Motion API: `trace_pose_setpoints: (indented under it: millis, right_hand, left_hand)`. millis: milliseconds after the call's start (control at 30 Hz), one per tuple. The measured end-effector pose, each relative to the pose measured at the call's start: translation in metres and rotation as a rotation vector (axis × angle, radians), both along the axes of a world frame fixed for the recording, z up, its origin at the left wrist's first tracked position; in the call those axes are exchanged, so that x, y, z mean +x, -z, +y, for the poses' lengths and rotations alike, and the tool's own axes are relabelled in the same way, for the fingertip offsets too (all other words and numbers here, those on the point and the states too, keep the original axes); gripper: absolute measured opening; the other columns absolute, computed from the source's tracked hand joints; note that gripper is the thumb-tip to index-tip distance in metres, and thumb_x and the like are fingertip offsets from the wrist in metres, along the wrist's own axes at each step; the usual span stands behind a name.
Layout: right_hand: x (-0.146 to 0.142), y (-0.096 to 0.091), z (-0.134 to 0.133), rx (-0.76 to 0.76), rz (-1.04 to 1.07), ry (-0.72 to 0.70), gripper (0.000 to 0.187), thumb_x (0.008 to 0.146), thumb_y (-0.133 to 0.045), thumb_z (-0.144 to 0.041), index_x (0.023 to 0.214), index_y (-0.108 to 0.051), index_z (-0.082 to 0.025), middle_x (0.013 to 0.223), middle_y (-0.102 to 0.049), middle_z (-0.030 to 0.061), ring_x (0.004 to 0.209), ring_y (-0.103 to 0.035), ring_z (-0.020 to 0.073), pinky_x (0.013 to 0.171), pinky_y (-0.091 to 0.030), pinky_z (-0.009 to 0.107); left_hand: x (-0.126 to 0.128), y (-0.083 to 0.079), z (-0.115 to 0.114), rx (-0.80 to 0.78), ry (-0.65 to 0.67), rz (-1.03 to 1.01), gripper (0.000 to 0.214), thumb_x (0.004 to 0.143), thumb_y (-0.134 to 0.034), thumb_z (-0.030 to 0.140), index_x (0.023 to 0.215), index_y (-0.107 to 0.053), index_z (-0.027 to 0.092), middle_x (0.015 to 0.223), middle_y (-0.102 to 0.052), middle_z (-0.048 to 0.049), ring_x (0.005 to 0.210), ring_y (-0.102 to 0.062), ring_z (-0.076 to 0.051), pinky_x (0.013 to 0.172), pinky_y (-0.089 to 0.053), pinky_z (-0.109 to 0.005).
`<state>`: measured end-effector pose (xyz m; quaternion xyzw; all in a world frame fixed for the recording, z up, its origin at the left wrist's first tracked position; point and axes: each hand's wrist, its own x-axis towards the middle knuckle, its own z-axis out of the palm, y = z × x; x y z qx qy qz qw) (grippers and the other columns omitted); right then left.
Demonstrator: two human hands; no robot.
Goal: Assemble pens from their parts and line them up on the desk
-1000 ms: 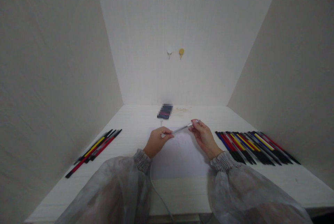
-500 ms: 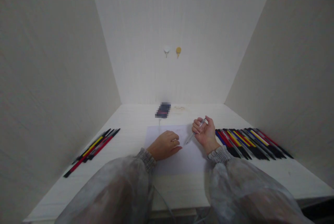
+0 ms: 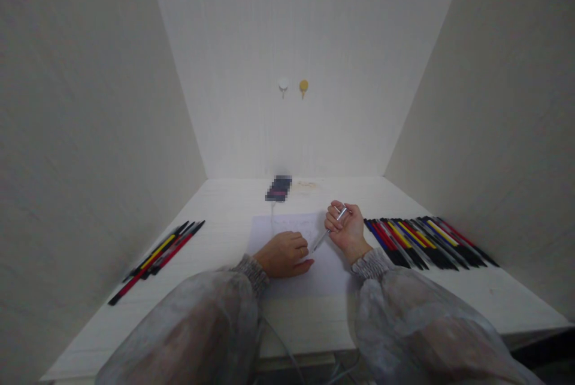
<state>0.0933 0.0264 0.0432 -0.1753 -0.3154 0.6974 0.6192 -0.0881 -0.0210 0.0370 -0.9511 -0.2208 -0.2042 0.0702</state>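
Observation:
A slim pen (image 3: 324, 236) with a clear or whitish barrel and a silvery upper end is held in my right hand (image 3: 348, 230). That hand is turned palm up, its fingers curled round the pen's upper part. The pen slants down to the left, its lower end close to the fingers of my left hand (image 3: 283, 254). My left hand lies palm down over a white sheet of paper (image 3: 305, 286), thumb apart from the loosely bent fingers and nothing visible in it. Faint marks show near the sheet's top edge.
Several pens (image 3: 417, 241) lie side by side on the right of the white table (image 3: 215, 241). A smaller group of pens (image 3: 157, 259) lies on the left. Behind the paper is a blurred dark object (image 3: 279, 188) with a cable. Two hooks (image 3: 303, 85) hang on the back wall.
My right hand has moved slightly left with the pen, whose lower end is now closer to my left hand. My left hand stays nearly in place. The view has shifted a little.

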Motion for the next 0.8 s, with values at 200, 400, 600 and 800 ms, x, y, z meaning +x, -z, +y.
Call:
trace_pose_setpoints:
  millis: [200, 400, 600, 800]
  right_hand:
    - [-0.0011, -0.0021, -0.0008, -0.036, 0.088, -0.043, 0.020, 0.064, -0.037, -0.027, 0.062, -0.053, -0.017, 0.042, -0.032, -0.0061, 0.030, -0.017, 0.0047, 0.030, -0.013, 0.018]
    - [-0.0002, 0.0025, 0.0007, 0.011, 0.136, -0.091, 0.021, 0.063, -0.037, -0.026, 0.062, -0.055, -0.015, 0.039, -0.036, -0.0049, 0.028, -0.019, 0.0047, 0.028, -0.016, 0.017]
    - [-0.0020, 0.0028, 0.0006, -0.011, 0.167, -0.096, 0.023, 0.063, -0.036, -0.026, 0.060, -0.055, -0.015, 0.038, -0.036, -0.0044, 0.027, -0.020, 0.0049, 0.028, -0.017, 0.018]
    - [0.0000, 0.0046, 0.0034, -0.043, 0.188, -0.066, 0.025, 0.066, -0.035, -0.029, 0.059, -0.055, -0.015, 0.038, -0.036, -0.0043, 0.027, -0.021, 0.0046, 0.027, -0.017, 0.017]
  left_hand:
    - [-0.0002, -0.0016, -0.0005, 0.019, 0.015, 0.057, 0.031, 0.080, -0.037, 0.036, 0.071, -0.057, 0.015, 0.068, -0.056, -0.0073, 0.068, -0.049, -0.016, 0.062, -0.039, -0.029]
    - [-0.0011, 0.0013, 0.0013, 0.054, 0.004, 0.055, 0.033, 0.079, -0.037, 0.039, 0.069, -0.056, 0.014, 0.065, -0.054, -0.0056, 0.066, -0.049, -0.015, 0.060, -0.039, -0.027]
    - [-0.0018, 0.0026, 0.0026, 0.052, -0.014, 0.060, 0.033, 0.079, -0.036, 0.040, 0.068, -0.055, 0.015, 0.066, -0.055, -0.0046, 0.068, -0.049, -0.014, 0.060, -0.040, -0.026]
    - [-0.0029, 0.0027, 0.0021, 0.052, -0.034, 0.067, 0.034, 0.079, -0.036, 0.041, 0.069, -0.056, 0.015, 0.066, -0.055, -0.0048, 0.068, -0.049, -0.014, 0.059, -0.039, -0.026]
